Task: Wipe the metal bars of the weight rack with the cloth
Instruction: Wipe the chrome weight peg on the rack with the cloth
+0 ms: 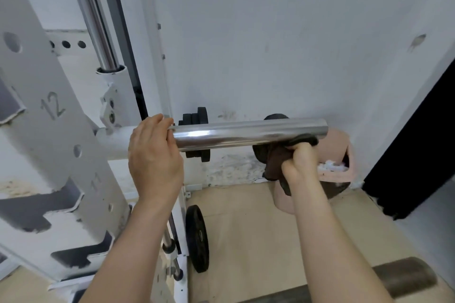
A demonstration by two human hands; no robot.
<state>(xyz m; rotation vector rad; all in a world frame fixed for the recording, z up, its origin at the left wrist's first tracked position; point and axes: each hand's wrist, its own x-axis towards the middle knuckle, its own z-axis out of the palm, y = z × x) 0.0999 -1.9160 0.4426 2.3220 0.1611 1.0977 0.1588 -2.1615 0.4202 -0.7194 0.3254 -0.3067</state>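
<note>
A shiny chrome bar (246, 134) sticks out horizontally to the right from the white weight rack (49, 130). My left hand (155, 155) rests over the bar's inner end where the chrome meets the white sleeve, its fingers laid over the top. My right hand (299, 162) grips a dark brown cloth (275, 162) bunched in its fist and presses it against the underside of the bar near its free end. A second chrome bar (93, 17) rises steeply at the upper left of the rack.
Small black plates (197, 118) hang on a peg behind the bar, and a black weight plate (197, 238) leans by the rack's base. A pink bin (337, 155) stands against the white wall. A padded roller (403, 275) lies at the lower right.
</note>
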